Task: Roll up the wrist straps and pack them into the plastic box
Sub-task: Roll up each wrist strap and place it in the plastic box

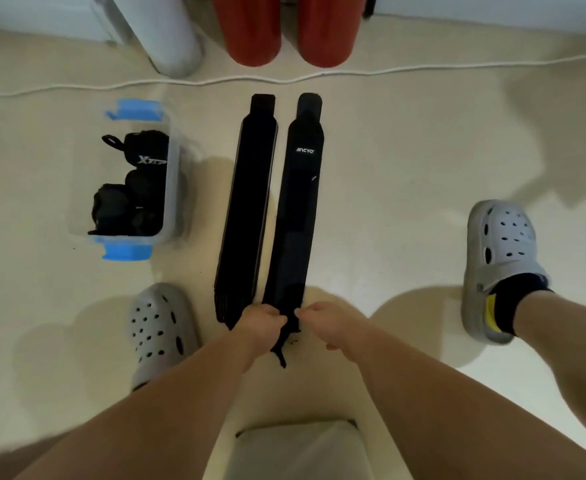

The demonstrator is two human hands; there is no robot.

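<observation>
Black woven fabric covers the middle of the pale floor. Two wrist straps lie flat, side by side and nearly touching, their long axes running straight away from me toward the floor's far edge. I am over their near ends. My left hand and my right hand both have fingers curled on the near end of the lettered strap, pinching it from either side. A thin dark loop trails from that end back toward me. The plain strap is not gripped, though my left hand sits over its near corner.

Both look light, soft and limp, likely a little springy, so the roll should start at this near end, gripped across the full width to keep the edges square. The narrower tab at the far end looks like the fastening that would close the finished roll.

Left of the straps, the clear plastic box with blue latches stands open, with rolled straps inside.
</observation>
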